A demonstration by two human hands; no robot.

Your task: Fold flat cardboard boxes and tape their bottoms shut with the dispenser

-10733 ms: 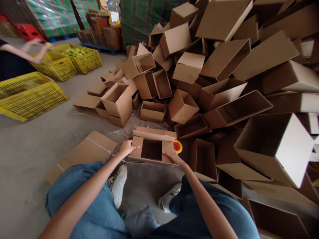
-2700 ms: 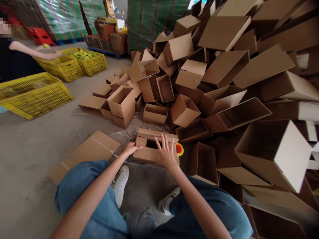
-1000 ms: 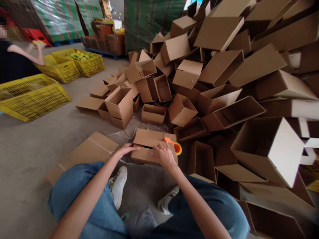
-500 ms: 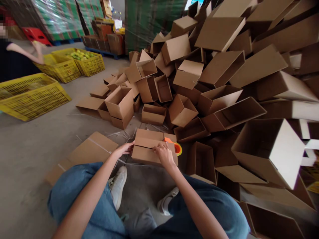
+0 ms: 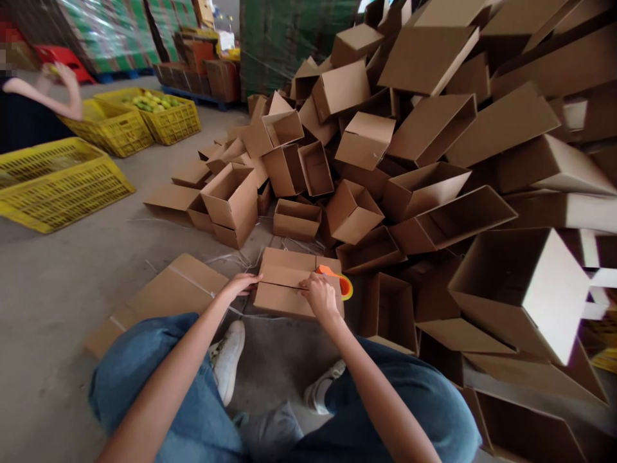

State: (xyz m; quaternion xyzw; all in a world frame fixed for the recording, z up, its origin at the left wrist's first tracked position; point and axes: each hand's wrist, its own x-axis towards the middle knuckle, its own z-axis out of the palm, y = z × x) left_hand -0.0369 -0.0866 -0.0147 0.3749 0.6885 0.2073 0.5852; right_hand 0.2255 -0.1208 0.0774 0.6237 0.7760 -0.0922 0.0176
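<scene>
The bare left forearm (image 5: 166,370) and right forearm (image 5: 373,386) angle forward and inward, bringing both hands near each other, palms down. The left hand (image 5: 240,284) lies nearly flat, its fingers (image 5: 251,278) stretched toward the right hand (image 5: 320,297), whose fingers bend downward. Neither hand is closed.

Wide passage leftward over the concrete floor (image 5: 72,289), past the flattened carton (image 5: 178,289) just beside the closed box (image 5: 282,283). No way through on the right: tape dispenser (image 5: 332,275) against the box, loose cartons (image 5: 388,308) close behind it, tall heap of boxes (image 5: 424,128) beyond. Ahead, only a narrow strip of floor, with plastic strapping (image 5: 226,259) strewn nearby.
</scene>
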